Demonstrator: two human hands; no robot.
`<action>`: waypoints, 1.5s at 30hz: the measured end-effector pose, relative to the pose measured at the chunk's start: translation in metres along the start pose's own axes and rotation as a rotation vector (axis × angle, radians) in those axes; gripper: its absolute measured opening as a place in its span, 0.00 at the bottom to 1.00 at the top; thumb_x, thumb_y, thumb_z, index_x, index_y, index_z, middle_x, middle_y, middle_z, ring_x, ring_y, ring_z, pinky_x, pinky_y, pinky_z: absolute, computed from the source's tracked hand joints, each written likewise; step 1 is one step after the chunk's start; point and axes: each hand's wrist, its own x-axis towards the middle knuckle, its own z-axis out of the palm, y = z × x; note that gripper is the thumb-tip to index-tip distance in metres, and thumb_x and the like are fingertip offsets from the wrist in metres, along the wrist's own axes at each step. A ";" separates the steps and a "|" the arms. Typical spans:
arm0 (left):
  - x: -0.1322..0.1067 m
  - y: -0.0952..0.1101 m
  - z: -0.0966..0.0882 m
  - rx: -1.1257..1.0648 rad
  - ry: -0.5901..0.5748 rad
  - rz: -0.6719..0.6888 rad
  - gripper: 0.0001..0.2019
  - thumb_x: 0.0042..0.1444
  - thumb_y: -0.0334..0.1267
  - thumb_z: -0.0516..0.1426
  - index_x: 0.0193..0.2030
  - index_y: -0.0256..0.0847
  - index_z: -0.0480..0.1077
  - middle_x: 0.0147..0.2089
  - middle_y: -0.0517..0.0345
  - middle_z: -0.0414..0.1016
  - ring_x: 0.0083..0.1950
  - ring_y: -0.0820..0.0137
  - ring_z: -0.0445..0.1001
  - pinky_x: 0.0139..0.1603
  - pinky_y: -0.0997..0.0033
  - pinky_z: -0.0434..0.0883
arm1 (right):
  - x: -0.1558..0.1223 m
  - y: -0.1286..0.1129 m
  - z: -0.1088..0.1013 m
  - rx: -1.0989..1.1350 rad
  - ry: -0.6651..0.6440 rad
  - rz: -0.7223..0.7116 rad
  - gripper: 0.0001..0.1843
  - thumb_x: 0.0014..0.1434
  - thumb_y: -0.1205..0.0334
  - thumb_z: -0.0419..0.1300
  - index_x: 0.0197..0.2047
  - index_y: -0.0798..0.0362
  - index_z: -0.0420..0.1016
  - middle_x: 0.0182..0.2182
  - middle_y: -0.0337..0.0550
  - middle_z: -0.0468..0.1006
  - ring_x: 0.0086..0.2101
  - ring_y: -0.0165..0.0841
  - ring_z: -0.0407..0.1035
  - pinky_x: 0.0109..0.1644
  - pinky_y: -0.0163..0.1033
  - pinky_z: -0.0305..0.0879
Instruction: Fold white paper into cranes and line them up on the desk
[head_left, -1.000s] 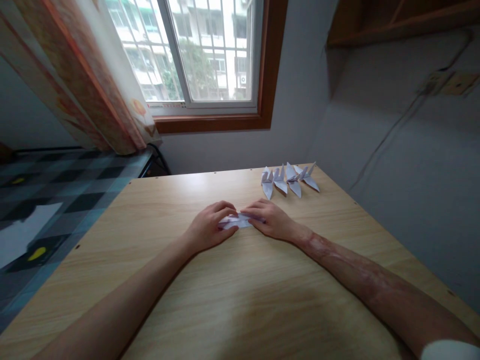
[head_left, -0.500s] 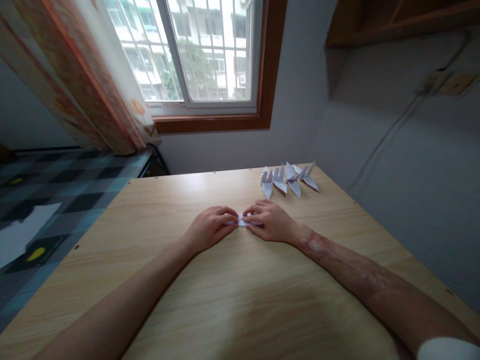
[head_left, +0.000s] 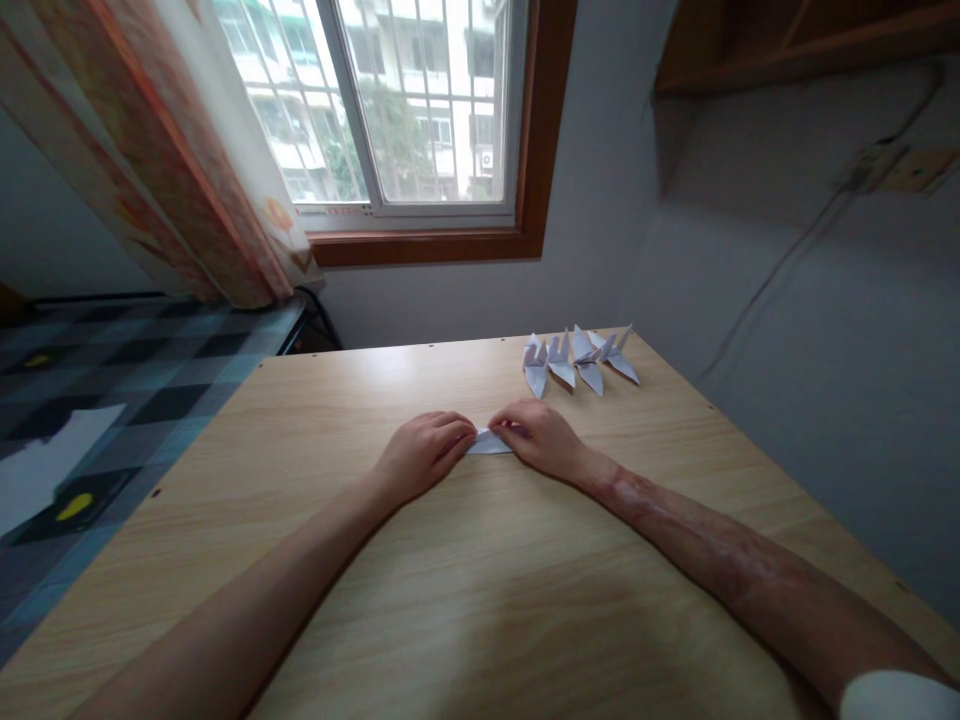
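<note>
A small folded piece of white paper (head_left: 489, 442) lies flat on the wooden table (head_left: 480, 600) between my two hands. My left hand (head_left: 421, 455) rests on the table with its fingers curled, the fingertips pressing the paper's left end. My right hand (head_left: 541, 438) is curled over the paper's right end and pinches it down. Most of the paper is hidden under the fingers.
Several folded white paper cranes (head_left: 577, 360) lie in a row at the table's far right. The grey wall (head_left: 825, 300) runs along the table's right edge. A window (head_left: 405, 100) and curtain (head_left: 172, 170) are behind; a checked bed (head_left: 90, 400) is at left.
Both hands have drawn closer together over the paper, and the visible paper is now a narrower, flatter strip. The arms have barely shifted.
</note>
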 end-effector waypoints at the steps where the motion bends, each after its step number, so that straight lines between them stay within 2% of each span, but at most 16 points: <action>1: 0.000 0.000 0.000 0.003 -0.002 -0.002 0.14 0.78 0.42 0.53 0.49 0.45 0.82 0.50 0.50 0.87 0.49 0.61 0.84 0.54 0.60 0.78 | 0.000 0.001 0.001 0.014 0.000 0.012 0.05 0.73 0.66 0.66 0.44 0.50 0.84 0.39 0.44 0.87 0.42 0.39 0.78 0.52 0.45 0.70; 8: -0.001 -0.004 0.002 0.050 -0.002 0.011 0.12 0.77 0.42 0.55 0.50 0.46 0.81 0.50 0.51 0.87 0.49 0.60 0.84 0.55 0.59 0.76 | 0.001 0.003 0.002 0.017 -0.019 0.006 0.02 0.70 0.64 0.70 0.44 0.50 0.83 0.46 0.47 0.85 0.49 0.42 0.77 0.58 0.48 0.70; 13: -0.002 -0.006 0.004 0.102 0.036 0.024 0.10 0.76 0.41 0.57 0.49 0.45 0.81 0.51 0.52 0.87 0.49 0.60 0.84 0.56 0.58 0.75 | 0.003 -0.002 0.001 0.021 -0.052 -0.017 0.04 0.70 0.67 0.69 0.42 0.50 0.79 0.43 0.45 0.86 0.47 0.41 0.77 0.57 0.48 0.69; 17: -0.002 -0.006 0.004 0.095 0.040 0.001 0.08 0.75 0.41 0.59 0.47 0.45 0.79 0.55 0.53 0.86 0.51 0.60 0.84 0.57 0.57 0.75 | 0.003 -0.002 0.002 0.151 -0.041 0.000 0.07 0.67 0.70 0.69 0.39 0.50 0.78 0.42 0.44 0.85 0.45 0.39 0.78 0.55 0.46 0.71; 22: -0.002 -0.007 0.003 0.097 0.022 0.006 0.07 0.73 0.42 0.60 0.45 0.44 0.76 0.48 0.53 0.86 0.48 0.59 0.83 0.54 0.58 0.75 | 0.003 -0.002 0.000 0.285 -0.015 -0.023 0.09 0.64 0.75 0.66 0.38 0.51 0.79 0.43 0.45 0.81 0.45 0.37 0.77 0.53 0.42 0.73; 25: -0.001 -0.007 0.002 0.081 0.035 0.042 0.06 0.74 0.40 0.59 0.45 0.44 0.77 0.46 0.53 0.85 0.46 0.61 0.82 0.51 0.61 0.75 | 0.003 -0.006 -0.001 0.250 -0.030 -0.032 0.08 0.63 0.75 0.66 0.38 0.51 0.80 0.39 0.42 0.79 0.41 0.36 0.74 0.48 0.40 0.71; 29: -0.003 -0.005 0.003 0.015 0.071 0.097 0.04 0.73 0.39 0.61 0.46 0.44 0.78 0.46 0.53 0.86 0.45 0.62 0.83 0.51 0.61 0.75 | 0.001 -0.008 -0.002 0.113 -0.028 -0.043 0.07 0.64 0.68 0.72 0.38 0.50 0.80 0.33 0.39 0.79 0.38 0.37 0.72 0.48 0.42 0.67; 30: -0.003 -0.004 0.003 -0.010 0.103 0.084 0.04 0.72 0.39 0.62 0.48 0.44 0.78 0.46 0.53 0.86 0.45 0.62 0.83 0.51 0.61 0.76 | 0.001 -0.007 -0.002 0.092 -0.007 -0.039 0.07 0.64 0.67 0.73 0.37 0.50 0.80 0.33 0.40 0.80 0.39 0.38 0.72 0.48 0.43 0.66; 32: -0.004 -0.001 0.003 -0.098 0.204 0.011 0.10 0.69 0.40 0.66 0.54 0.44 0.77 0.47 0.52 0.86 0.46 0.61 0.84 0.53 0.60 0.77 | -0.001 -0.007 -0.003 0.092 0.053 -0.017 0.07 0.65 0.67 0.72 0.36 0.50 0.79 0.34 0.41 0.80 0.39 0.38 0.73 0.48 0.43 0.66; 34: -0.004 0.000 0.003 -0.252 0.319 -0.091 0.19 0.66 0.41 0.68 0.61 0.43 0.73 0.50 0.51 0.86 0.49 0.60 0.84 0.55 0.60 0.78 | -0.001 -0.007 -0.005 0.145 0.114 0.024 0.08 0.65 0.67 0.71 0.35 0.50 0.78 0.34 0.42 0.80 0.39 0.38 0.73 0.46 0.43 0.66; 36: -0.003 0.001 0.002 -0.460 0.418 -0.174 0.22 0.67 0.44 0.68 0.64 0.42 0.71 0.54 0.48 0.84 0.53 0.60 0.84 0.58 0.59 0.78 | 0.001 -0.011 -0.007 0.220 0.168 0.093 0.09 0.66 0.65 0.71 0.34 0.50 0.77 0.34 0.41 0.79 0.37 0.37 0.72 0.44 0.42 0.66; 39: 0.001 0.004 0.005 -0.764 0.533 -0.256 0.20 0.70 0.49 0.65 0.62 0.41 0.70 0.57 0.46 0.83 0.54 0.62 0.83 0.59 0.60 0.78 | 0.006 -0.018 -0.006 0.414 0.236 0.202 0.06 0.67 0.59 0.72 0.42 0.49 0.80 0.33 0.38 0.80 0.35 0.34 0.71 0.43 0.41 0.66; 42: 0.006 0.012 0.014 -0.961 0.563 -0.324 0.19 0.66 0.48 0.69 0.54 0.41 0.70 0.50 0.52 0.84 0.48 0.66 0.84 0.53 0.65 0.79 | 0.009 -0.021 0.003 0.704 0.244 0.279 0.17 0.65 0.54 0.75 0.54 0.47 0.80 0.34 0.36 0.82 0.34 0.33 0.74 0.40 0.39 0.66; 45: 0.009 0.022 0.025 -1.071 0.558 -0.373 0.21 0.60 0.47 0.74 0.47 0.42 0.68 0.44 0.57 0.84 0.44 0.68 0.84 0.49 0.68 0.80 | 0.008 -0.017 0.016 0.893 0.259 0.357 0.21 0.61 0.48 0.78 0.51 0.47 0.81 0.34 0.38 0.84 0.34 0.34 0.78 0.38 0.38 0.70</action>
